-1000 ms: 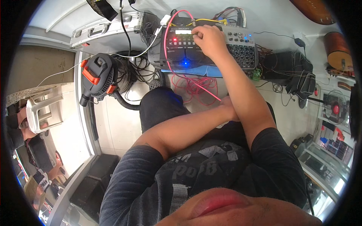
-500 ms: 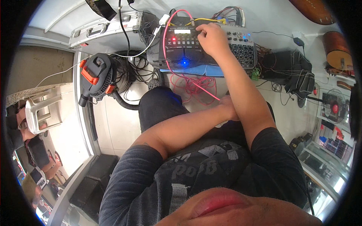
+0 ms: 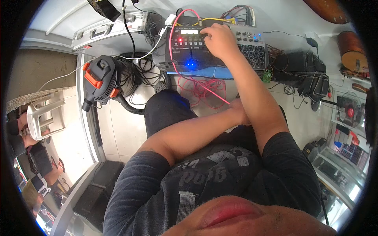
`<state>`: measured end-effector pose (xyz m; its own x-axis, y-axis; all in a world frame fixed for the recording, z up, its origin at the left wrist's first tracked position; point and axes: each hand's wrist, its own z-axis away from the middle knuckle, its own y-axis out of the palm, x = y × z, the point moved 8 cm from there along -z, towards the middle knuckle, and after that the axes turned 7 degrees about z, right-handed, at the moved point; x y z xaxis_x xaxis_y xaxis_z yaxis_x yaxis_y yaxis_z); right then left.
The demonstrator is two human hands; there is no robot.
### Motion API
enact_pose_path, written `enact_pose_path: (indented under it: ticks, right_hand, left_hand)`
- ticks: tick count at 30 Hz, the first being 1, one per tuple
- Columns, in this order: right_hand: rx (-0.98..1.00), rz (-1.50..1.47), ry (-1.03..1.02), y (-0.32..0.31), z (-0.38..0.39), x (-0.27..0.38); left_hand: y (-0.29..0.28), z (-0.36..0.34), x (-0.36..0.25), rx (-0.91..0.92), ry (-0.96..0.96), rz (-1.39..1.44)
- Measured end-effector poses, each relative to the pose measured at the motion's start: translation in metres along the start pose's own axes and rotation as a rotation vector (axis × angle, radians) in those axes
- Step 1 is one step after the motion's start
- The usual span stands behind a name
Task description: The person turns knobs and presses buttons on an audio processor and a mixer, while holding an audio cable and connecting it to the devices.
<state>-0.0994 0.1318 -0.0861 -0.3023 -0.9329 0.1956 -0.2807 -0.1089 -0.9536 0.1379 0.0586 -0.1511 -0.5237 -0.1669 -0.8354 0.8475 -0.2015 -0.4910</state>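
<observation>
A black multi-effects pedal (image 3: 195,51) with a small lit display (image 3: 189,32) lies ahead of me. My right hand (image 3: 220,41) is at its upper right corner, fingers curled and one fingertip stretched toward the panel beside the display. What lies under these fingers is hidden. A pink cable (image 3: 204,89) loops from the pedal's back edge down to my left hand (image 3: 237,109). That hand is closed around the cable's end, low in front of me and partly behind my right forearm. Blue lights glow on the pedal's near side, a red one below the display.
Right of the pedal stands a mixer (image 3: 254,55) with many knobs. Coiled pink cable (image 3: 201,92) lies on the floor below. A black and orange vacuum cleaner (image 3: 103,80) and a silver case (image 3: 110,33) are at the left; a black bag (image 3: 299,70) is at the right.
My right hand has shifted slightly left over the pedal's corner. The blue glow on the pedal has grown from one spot to two brighter ones. My left hand stays in place.
</observation>
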Motion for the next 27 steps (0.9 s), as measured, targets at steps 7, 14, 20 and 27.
enact_pose_path:
  ticks: [7, 14, 20, 27]
  right_hand:
    - [-0.008, -0.017, 0.013, -0.002, 0.002, -0.005]
    - [-0.035, -0.061, 0.029, -0.002, 0.003, -0.004]
    - [-0.072, -0.071, 0.002, -0.006, 0.003, -0.001]
    - [-0.097, -0.085, 0.013, -0.004, 0.006, -0.006]
  left_hand:
    - [-0.015, 0.006, -0.014, 0.072, -0.034, 0.022]
    - [-0.010, 0.006, -0.008, 0.079, -0.035, 0.009]
    - [-0.004, 0.003, -0.003, 0.031, -0.002, 0.009]
    - [-0.002, 0.004, -0.002, 0.048, -0.035, 0.079]
